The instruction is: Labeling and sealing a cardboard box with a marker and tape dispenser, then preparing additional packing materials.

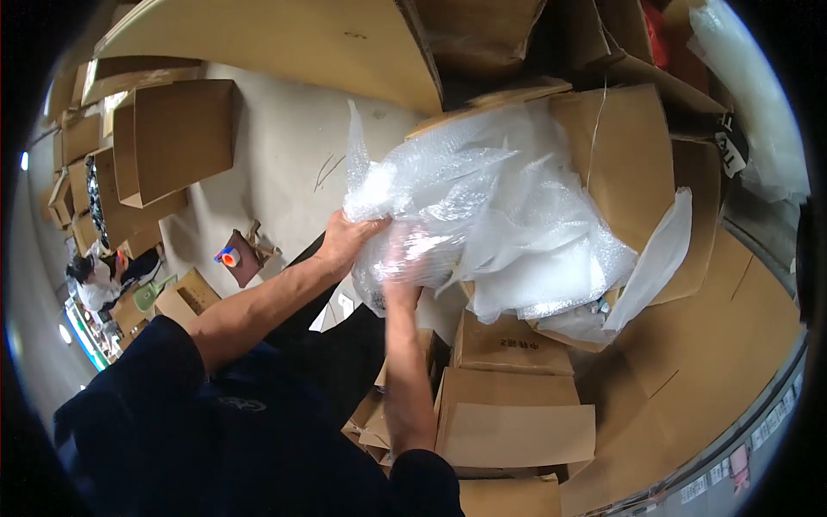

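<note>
A crumpled heap of clear bubble wrap (448,185) spills over an open cardboard box (624,146) in front of me. At the heap's left end, my left hand (351,239) is closed on the bubble wrap, with the fingers curled into it. My right hand (403,274) is just to the right and nearer to me, against a shiny bunched part of the wrap. Motion smears its fingers, and I cannot make out their grip. White foam sheeting (543,280) lies among the wrap on the right.
Closed cartons (517,431) stand near me on the right, beside a large open carton (689,379). Another open box (177,138) is at the far left. A small folding stool (248,258) stands on the floor (284,129). A seated person (103,280) is at the left edge.
</note>
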The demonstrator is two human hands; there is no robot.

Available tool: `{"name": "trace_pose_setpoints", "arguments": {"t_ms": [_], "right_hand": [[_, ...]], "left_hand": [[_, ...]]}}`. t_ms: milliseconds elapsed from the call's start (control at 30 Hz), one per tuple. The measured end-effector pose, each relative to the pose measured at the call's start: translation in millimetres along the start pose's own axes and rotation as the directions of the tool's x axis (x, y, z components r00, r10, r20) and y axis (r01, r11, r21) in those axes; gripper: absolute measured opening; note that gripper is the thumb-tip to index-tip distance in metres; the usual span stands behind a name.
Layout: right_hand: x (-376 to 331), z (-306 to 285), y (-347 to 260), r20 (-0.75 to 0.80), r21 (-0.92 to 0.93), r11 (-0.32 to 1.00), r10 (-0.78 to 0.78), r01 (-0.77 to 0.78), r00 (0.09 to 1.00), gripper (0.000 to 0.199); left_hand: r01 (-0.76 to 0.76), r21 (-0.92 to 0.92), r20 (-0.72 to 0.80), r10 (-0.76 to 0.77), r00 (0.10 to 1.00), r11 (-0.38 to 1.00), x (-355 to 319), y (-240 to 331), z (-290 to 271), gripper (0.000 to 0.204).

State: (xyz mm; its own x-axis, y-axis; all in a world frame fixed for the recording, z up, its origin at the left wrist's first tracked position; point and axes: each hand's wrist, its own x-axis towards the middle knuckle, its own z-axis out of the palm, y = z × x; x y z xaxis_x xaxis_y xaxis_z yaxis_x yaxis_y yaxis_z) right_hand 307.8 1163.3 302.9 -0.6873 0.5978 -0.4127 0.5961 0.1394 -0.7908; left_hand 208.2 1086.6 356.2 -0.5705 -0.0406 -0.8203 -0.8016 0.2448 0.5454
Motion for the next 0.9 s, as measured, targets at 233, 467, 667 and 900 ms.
{"name": "trace_pose_setpoints", "arguments": {"t_ms": [233,467,667,900], "right_hand": [[76,-5,45,-0.446,-0.64,0.729,-0.094,-0.243,0.89,0.067],[77,2,79,-0.226,-0.175,0.985,-0.054,0.014,0.973,0.039],[2,43,-71,0.363,-0.024,0.901,-0.397,0.434,0.843,0.029],[34,-13,27,0.245,0.332,0.889,0.241,-0.315,0.939,0.048]], "left_hand": [[0.056,-0.169,-0.103,-0.074,0.992,0.984,36,5,-56,0.038],[-0.051,0.311,-0.148,0.101,0.984,0.949,39,-3,-70,0.036],[0.108,-0.278,0.269,-0.031,0.963,0.954,19,9,-82,0.055],[0.115,-0.04,-0.226,-0.121,0.967,0.993,31,42,-116,0.046]]}}
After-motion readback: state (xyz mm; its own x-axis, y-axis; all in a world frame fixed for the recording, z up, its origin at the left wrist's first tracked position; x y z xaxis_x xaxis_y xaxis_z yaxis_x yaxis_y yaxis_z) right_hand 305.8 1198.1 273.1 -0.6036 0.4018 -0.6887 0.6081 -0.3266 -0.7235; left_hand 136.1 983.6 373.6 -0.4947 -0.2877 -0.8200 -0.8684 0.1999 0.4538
